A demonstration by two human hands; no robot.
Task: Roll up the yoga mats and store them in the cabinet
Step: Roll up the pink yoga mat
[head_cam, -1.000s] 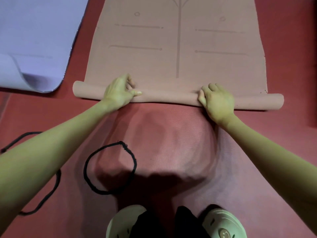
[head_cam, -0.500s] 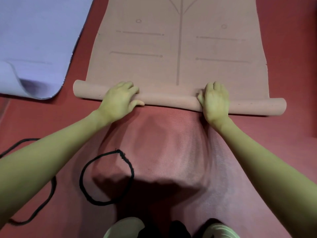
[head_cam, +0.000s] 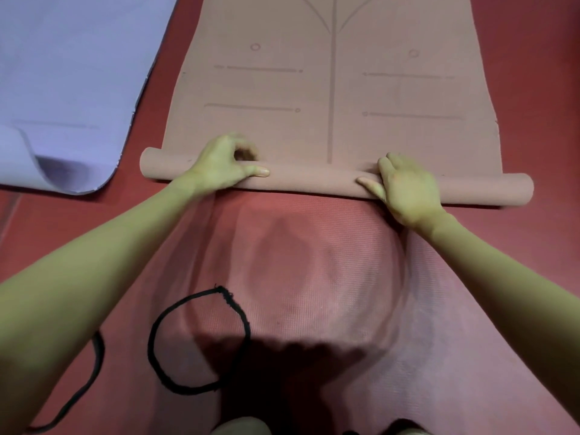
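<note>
A tan yoga mat (head_cam: 332,98) with printed lines lies flat ahead of me on a red mat (head_cam: 314,277). Its near end is wound into a thin roll (head_cam: 314,180) running left to right. My left hand (head_cam: 219,164) grips the roll left of centre, fingers curled over the top and thumb along the near side. My right hand (head_cam: 408,186) grips it right of centre, fingers curled over it and thumb stretched along the near side. A lavender mat (head_cam: 69,73) lies at the left with its near corner curled up.
A black elastic loop (head_cam: 197,340) lies on the red mat near my feet. A second black strap (head_cam: 91,372) trails off to the lower left. My shoes show at the bottom edge. The cabinet is not in view.
The roll has turned forward a little and grown slightly thicker. Both hands have shifted their hold on it, fingers curling over the top again.
</note>
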